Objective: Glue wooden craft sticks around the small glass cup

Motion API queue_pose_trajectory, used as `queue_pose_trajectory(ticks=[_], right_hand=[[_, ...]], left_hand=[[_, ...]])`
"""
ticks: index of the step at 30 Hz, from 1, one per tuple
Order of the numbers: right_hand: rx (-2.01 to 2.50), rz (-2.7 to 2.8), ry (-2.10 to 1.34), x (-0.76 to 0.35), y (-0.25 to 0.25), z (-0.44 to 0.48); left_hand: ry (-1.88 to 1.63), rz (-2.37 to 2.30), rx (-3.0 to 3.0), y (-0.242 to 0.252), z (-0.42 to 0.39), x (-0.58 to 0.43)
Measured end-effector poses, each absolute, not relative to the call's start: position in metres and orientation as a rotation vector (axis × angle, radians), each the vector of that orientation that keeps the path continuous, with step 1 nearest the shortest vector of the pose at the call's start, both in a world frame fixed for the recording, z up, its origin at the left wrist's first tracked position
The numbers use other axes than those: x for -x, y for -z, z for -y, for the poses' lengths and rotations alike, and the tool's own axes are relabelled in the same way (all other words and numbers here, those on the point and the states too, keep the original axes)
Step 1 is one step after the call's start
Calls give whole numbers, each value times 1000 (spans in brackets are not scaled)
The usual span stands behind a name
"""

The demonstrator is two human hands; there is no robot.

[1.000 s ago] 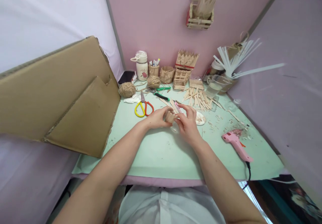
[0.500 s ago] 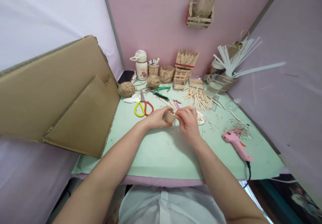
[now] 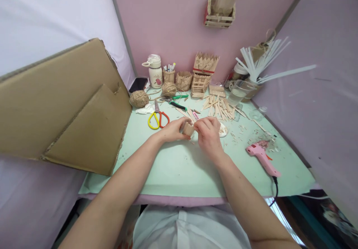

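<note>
A pink back wall (image 3: 167, 28) closes off the far side of the desk (image 3: 173, 174), meeting a pale, softly creased left wall (image 3: 61, 13) and a lavender right wall (image 3: 327, 99). 2 grey strips (image 3: 120, 25) run along the corners. The desk wears a mint-green cover with a pink border (image 3: 184, 201) at its near edge. Light is soft and even, brightest at upper left; the space below right is dark, with a teal band (image 3: 304, 219).
</note>
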State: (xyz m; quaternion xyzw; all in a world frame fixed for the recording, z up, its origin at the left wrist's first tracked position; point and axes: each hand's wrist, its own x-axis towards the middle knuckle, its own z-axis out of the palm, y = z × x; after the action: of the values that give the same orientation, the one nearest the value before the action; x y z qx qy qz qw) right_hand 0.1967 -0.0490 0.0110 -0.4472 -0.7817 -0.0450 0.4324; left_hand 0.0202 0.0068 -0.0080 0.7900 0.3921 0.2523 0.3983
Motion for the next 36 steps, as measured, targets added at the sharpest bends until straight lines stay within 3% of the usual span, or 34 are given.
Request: queue_pose_trajectory(ticks=[36], right_hand=[[1150,1919,77,-200,-7,50]], left_hand=[[-649,-1009,-2051,7,-6,-20]])
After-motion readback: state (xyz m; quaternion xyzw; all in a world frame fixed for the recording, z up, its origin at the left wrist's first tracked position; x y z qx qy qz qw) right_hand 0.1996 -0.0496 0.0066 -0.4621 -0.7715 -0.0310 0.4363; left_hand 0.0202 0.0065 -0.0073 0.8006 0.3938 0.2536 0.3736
